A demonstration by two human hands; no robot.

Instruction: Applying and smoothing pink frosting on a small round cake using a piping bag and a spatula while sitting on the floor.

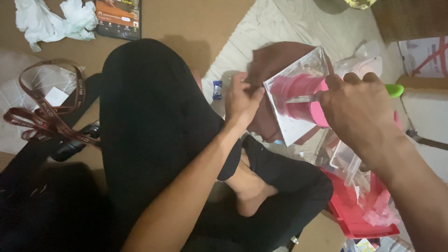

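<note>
Taking the clear box (298, 100) as the landmark: far to its left a white cloth (49, 21) and a phone (118, 17) lie on brown cardboard (186, 18), with dark red lanyards (44, 112) below them. Nearer, still left of the box, is a black-trousered knee (154, 121), then a small blue wrapper (217, 89). The left hand (242, 100) pinches the box's left edge, fingers closed on it. The box is glossy, see-through and tilted, showing a pink cylinder (303, 100) inside. The right hand (359, 109) grips its right side, closed around the pink end. Below the box sits a red tray (354, 219) with plastic bags; to its right, white cartons (427, 116). Pale wood floor (289, 23) lies above the box
</note>
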